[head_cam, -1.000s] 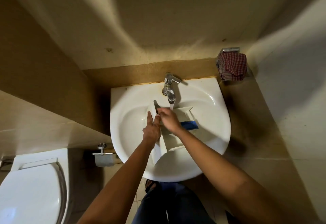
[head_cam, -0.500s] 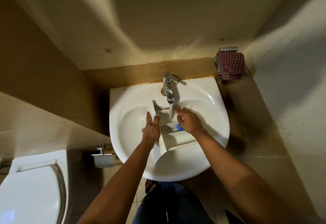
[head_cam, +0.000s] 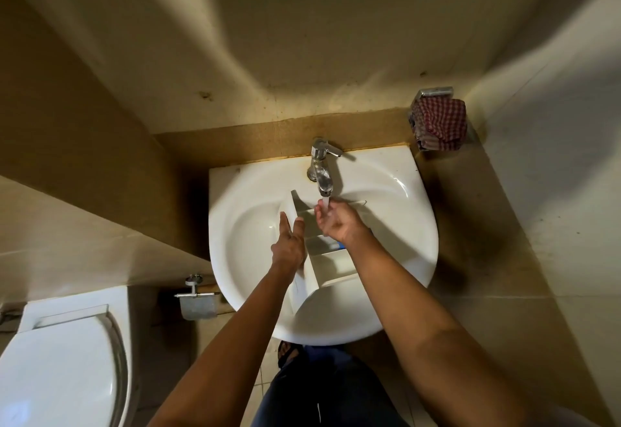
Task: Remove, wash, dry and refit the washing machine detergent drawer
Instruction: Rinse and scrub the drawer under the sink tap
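The white detergent drawer (head_cam: pixel 331 270) lies tilted in the white sink (head_cam: pixel 420 235), its far end under the tap (head_cam: pixel 321 171). Water (head_cam: pixel 326 203) runs from the tap. My left hand (head_cam: pixel 289 242) holds the drawer's left wall, thumb on the outside and fingers on the inside. My right hand (head_cam: pixel 339 223) is inside the drawer's far compartment, directly under the stream, with its fingers loosely bent on the plastic. A small part of the blue insert (head_cam: pixel 338 245) shows below my right wrist; the rest is hidden.
A red checked cloth (head_cam: pixel 440 124) hangs on a metal holder on the wall right of the sink. A white toilet (head_cam: pixel 60 359) stands at the lower left, with a toilet paper holder (head_cam: pixel 198 302) between it and the sink. Tiled walls close in on both sides.
My right hand moved from the drawer's right side and the blue insert back left to the far compartment under the water. My left hand has stayed on the drawer's left wall.
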A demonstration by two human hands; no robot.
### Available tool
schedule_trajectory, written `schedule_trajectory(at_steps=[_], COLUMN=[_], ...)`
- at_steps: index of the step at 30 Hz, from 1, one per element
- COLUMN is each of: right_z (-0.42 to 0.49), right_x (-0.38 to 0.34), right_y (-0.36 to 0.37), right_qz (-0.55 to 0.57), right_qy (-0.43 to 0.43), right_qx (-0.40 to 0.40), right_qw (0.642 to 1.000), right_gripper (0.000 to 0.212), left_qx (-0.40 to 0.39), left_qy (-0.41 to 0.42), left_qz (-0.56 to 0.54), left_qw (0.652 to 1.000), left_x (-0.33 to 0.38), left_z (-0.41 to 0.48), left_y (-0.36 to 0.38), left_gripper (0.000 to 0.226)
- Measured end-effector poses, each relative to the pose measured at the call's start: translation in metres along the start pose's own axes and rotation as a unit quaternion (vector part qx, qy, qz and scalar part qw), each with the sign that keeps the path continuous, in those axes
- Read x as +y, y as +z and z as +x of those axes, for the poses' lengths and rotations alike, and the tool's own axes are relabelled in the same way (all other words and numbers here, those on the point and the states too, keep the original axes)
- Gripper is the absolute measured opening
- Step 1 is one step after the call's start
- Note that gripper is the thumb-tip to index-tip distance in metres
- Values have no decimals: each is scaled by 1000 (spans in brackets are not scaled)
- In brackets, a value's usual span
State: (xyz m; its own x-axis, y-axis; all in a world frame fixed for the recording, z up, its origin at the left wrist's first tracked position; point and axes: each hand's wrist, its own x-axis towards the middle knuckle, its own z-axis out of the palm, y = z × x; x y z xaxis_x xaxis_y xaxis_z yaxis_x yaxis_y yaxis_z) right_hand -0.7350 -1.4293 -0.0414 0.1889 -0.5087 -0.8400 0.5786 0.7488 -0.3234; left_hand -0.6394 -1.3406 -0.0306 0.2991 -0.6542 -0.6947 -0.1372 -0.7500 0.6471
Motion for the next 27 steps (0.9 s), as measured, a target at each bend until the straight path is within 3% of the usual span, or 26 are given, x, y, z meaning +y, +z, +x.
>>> schedule_trajectory(at_steps=[3, 7, 9, 11, 12, 14, 16, 18, 21, 24, 27], right_z=[3, -9, -19, -30, -36, -45, -50, -50, -51, -55, -59], right_x=[-6, -18, -22, -22, -19, -8, 10, 33, 48, 38, 34], right_y=[3, -3, -12, -32, -46, -75, -96, -103, -89, -89, -98], right_qz=[53, 84, 26, -155, -278, -549, -715, -790, -793, -799, -779], right_qy=[46, 39, 0, -106, -182, -278, -239, -192, -207, -266, -282], right_qx=[2, -48, -92, -49, -1, 76, 79, 66, 66, 61, 105], right_qw=[998, 995, 995, 981, 943, 785, 652, 578, 568, 536, 550], right_gripper=[20, 13, 11, 12, 14, 26, 44, 60, 61, 50, 48], left_qx=[-12, -10, -10, -8, -8, -9, -5, -1, 6, 6, 2], left_qy=[25, -8, -16, -22, -23, -25, -22, -16, -19, -22, -9], left_qz=[-36, 5, 1, 7, 10, 11, 9, 8, 9, 9, 16], left_qw=[999, 1000, 1000, 1000, 1000, 1000, 1000, 1000, 1000, 1000, 1000], left_x=[-2, 1, 2, 2, 3, 4, 4, 4, 5, 5, 4], left_z=[-1, 1, 1, 2, 1, 0, -3, -5, -5, -5, -5], left_y=[-1, 0, 1, 0, 0, 0, 0, 1, 3, 2, 1], left_gripper=[60, 64, 63, 62, 62, 63, 63, 63, 62, 62, 64])
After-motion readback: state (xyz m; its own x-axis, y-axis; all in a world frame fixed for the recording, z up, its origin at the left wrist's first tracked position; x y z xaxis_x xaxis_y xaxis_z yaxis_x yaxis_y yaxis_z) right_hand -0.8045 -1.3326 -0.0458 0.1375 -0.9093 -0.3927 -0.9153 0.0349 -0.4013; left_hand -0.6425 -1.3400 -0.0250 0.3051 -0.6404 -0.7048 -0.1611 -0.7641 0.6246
